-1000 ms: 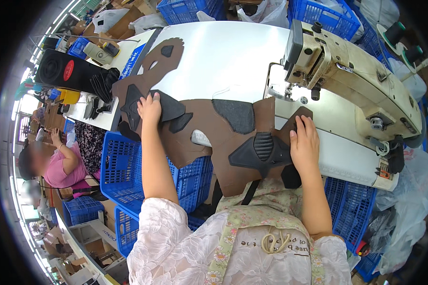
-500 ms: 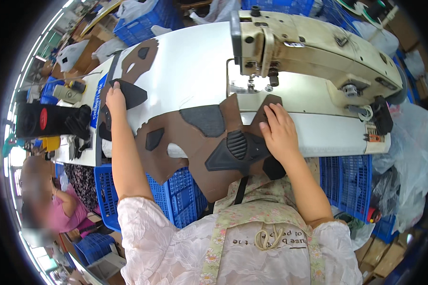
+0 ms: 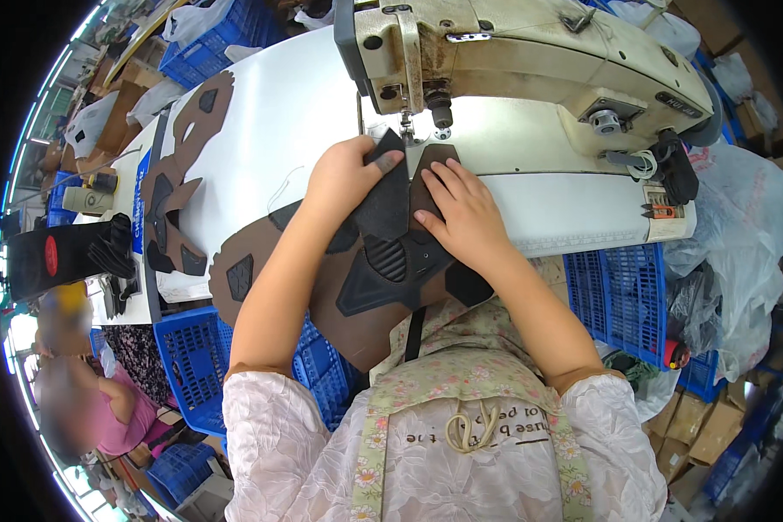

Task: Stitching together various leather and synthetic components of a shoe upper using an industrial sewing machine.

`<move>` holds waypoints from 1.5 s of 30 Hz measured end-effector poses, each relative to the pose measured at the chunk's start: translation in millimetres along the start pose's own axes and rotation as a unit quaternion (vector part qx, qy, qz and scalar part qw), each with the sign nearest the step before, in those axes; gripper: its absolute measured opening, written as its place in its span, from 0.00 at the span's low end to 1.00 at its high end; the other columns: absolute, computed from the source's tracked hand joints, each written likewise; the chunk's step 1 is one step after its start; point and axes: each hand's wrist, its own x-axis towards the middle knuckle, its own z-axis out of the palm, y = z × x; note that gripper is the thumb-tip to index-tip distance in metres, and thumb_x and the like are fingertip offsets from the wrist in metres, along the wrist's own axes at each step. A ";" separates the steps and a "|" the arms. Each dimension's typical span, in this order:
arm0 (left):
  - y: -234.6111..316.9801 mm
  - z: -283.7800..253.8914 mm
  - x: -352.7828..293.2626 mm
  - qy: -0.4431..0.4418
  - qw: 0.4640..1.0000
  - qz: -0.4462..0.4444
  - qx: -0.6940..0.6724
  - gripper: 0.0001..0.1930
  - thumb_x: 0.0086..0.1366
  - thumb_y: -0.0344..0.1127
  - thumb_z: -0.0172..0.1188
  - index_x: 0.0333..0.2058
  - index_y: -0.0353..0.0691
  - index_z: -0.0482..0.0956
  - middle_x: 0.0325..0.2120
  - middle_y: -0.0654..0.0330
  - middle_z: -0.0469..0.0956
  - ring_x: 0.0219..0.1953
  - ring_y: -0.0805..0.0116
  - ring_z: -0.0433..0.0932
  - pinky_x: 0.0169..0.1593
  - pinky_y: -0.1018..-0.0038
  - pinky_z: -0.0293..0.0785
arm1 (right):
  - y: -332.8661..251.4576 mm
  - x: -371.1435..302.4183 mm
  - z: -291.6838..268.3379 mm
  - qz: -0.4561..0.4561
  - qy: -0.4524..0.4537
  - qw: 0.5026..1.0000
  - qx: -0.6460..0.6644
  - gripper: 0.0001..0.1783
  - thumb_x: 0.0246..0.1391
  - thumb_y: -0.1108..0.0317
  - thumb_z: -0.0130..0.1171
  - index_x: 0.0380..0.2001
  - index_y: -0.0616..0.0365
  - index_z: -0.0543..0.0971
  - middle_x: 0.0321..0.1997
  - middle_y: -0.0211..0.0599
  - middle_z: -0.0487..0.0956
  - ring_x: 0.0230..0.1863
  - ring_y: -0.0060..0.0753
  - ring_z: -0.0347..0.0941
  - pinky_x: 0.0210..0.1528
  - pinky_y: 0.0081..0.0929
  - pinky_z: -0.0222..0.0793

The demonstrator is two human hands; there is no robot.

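Note:
My left hand [image 3: 344, 178] pinches a dark, pointed patch [image 3: 389, 198] between thumb and fingers, close in front of the sewing machine's [image 3: 513, 65] needle area. The patch overlaps a large brown leather-like panel [image 3: 339, 322], which spreads over the near table edge toward my lap. On that panel sit several black pieces, including a ribbed oval insert [image 3: 385, 258]. My right hand [image 3: 465, 209] lies with its fingers spread on a narrow brown arm of the panel, right of the patch. Part of the panel is hidden under my left forearm.
Another brown panel [image 3: 202, 122] with black patches lies at the table's far left. Blue crates [image 3: 613, 291] stand below the near edge. Plastic bags [image 3: 731, 252] hang at the right. A person in pink [image 3: 130, 404] sits at the lower left.
My left hand has brought the black patch from the left side across to the needle area. My right hand still rests on the brown panel. The whole view has shifted slightly.

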 end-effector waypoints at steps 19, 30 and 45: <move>-10.5 28.0 -32.2 0.052 0.979 0.169 0.098 0.19 0.58 0.39 0.62 0.47 0.39 0.81 0.49 0.51 0.78 0.55 0.51 0.74 0.56 0.62 0.71 | -7.0 -2.4 -0.8 -0.007 -0.021 1.000 -0.014 0.33 0.52 0.54 0.62 0.58 0.59 0.72 0.65 0.43 0.69 0.68 0.47 0.59 0.67 0.45 0.56; -3.2 24.8 -20.6 -0.025 0.986 0.112 0.118 0.21 0.61 0.37 0.61 0.54 0.43 0.78 0.59 0.53 0.70 0.60 0.50 0.68 0.61 0.59 0.66 | -4.3 -1.1 -1.4 0.007 -0.018 1.000 0.019 0.32 0.51 0.54 0.63 0.57 0.59 0.73 0.64 0.43 0.70 0.68 0.47 0.60 0.68 0.43 0.56; -15.8 42.5 -38.5 0.000 0.992 0.087 0.087 0.28 0.63 0.46 0.58 0.62 0.51 0.70 0.66 0.57 0.62 0.62 0.49 0.63 0.64 0.54 0.59 | -9.6 -2.3 -2.9 0.064 0.004 0.994 0.083 0.40 0.49 0.60 0.67 0.61 0.66 0.64 0.65 0.53 0.66 0.68 0.52 0.59 0.68 0.42 0.56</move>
